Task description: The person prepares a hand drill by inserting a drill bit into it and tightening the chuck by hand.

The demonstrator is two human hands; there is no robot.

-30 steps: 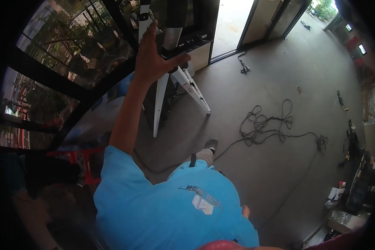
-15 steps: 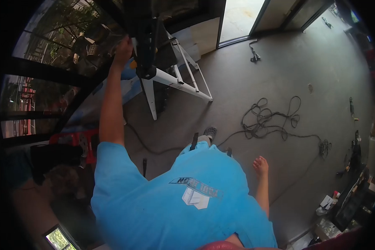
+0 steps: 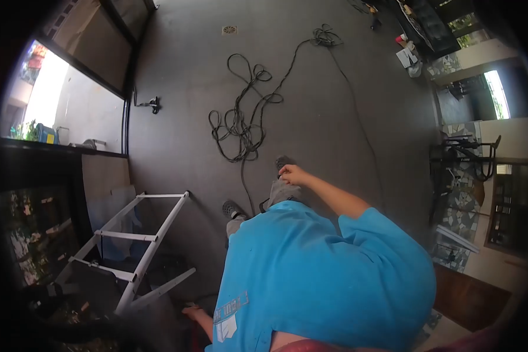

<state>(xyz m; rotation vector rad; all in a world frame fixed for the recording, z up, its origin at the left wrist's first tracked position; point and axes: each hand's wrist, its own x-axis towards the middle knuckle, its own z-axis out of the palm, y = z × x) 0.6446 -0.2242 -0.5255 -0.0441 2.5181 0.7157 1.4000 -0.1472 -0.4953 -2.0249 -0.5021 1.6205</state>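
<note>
My right hand [image 3: 293,175] swings in front of my grey trousers and shoe. Its fingers are loosely bent, and I see nothing in them. Low on the left, my left hand [image 3: 193,312] is beside my shirt, small and a little blurred, its fingers loosely stretched out with no object visible in them. Nearest to that hand is a white metal frame [image 3: 152,237] with crossbars, standing on splayed legs. One leg ends a short way above the hand. The frame's lower part fades into dark shadow.
A tangled black cable [image 3: 240,132] lies on the grey floor ahead, running towards my feet. Another small cable bundle [image 3: 325,36] is farther off. A dark object [image 3: 152,104] lies by the doorway. A floor drain [image 3: 229,30] sits ahead. Black equipment [image 3: 469,155] stands along the right.
My view and body have turned to the right. My left hand has come down from the dark machine on the white frame. My right hand has swung across in front of my legs.
</note>
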